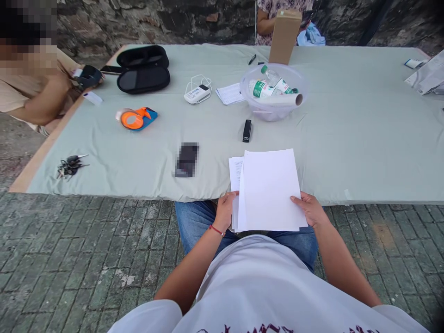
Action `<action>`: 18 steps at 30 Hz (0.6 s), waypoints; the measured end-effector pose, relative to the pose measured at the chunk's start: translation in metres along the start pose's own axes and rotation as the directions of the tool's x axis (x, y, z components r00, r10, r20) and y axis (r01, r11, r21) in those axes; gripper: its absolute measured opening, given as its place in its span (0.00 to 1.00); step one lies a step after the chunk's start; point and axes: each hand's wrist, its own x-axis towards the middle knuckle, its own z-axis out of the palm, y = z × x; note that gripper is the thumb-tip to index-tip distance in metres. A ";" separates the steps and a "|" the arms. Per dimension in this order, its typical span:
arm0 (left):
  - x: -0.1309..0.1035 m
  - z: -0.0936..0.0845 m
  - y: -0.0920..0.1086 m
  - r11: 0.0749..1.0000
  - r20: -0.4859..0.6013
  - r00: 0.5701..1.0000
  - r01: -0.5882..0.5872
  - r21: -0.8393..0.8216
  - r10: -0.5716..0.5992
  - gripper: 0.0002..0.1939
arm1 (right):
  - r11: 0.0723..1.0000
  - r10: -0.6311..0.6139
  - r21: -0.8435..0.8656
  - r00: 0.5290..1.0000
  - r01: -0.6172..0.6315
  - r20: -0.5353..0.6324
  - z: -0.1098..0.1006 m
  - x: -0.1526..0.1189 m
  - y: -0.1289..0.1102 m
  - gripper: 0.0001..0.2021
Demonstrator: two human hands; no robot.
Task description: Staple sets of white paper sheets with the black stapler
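Observation:
A small stack of white paper sheets [270, 189] lies partly over the table's front edge and partly above my lap. The top sheet is blank; a printed sheet [236, 167] peeks out beneath it on the left. My left hand [227, 209] grips the left edge of the stack, thumb on top. On the right edge, my right hand [309, 208] pinches the sheets, its other fingers underneath and hidden. Just beyond the papers a black stapler [247, 131] rests on the cloth. A dark, pixelated phone-like object [186, 160] lies to the left.
On the cloth-covered table [354, 138] are a basin [274, 113] with bottles, a cardboard box [285, 37], a tape dispenser [137, 119], keys [71, 165], a black case [144, 78] and a white corded device [198, 94]. One person sits at left, another across the table.

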 end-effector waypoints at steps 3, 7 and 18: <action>0.002 -0.001 -0.002 0.997 -0.005 0.998 -0.055 0.049 0.055 0.16 | 1.000 0.014 -0.024 0.999 -0.013 0.042 0.016 0.003 0.002 0.18; 0.007 -0.003 -0.007 0.994 -0.095 0.994 -0.039 0.105 0.049 0.18 | 0.985 -0.063 -0.166 0.997 0.054 -0.051 0.017 0.008 0.004 0.14; 0.005 0.000 0.002 0.999 -0.070 0.997 0.042 0.020 -0.041 0.23 | 0.999 0.036 0.024 0.985 -0.033 -0.168 -0.023 0.006 -0.021 0.14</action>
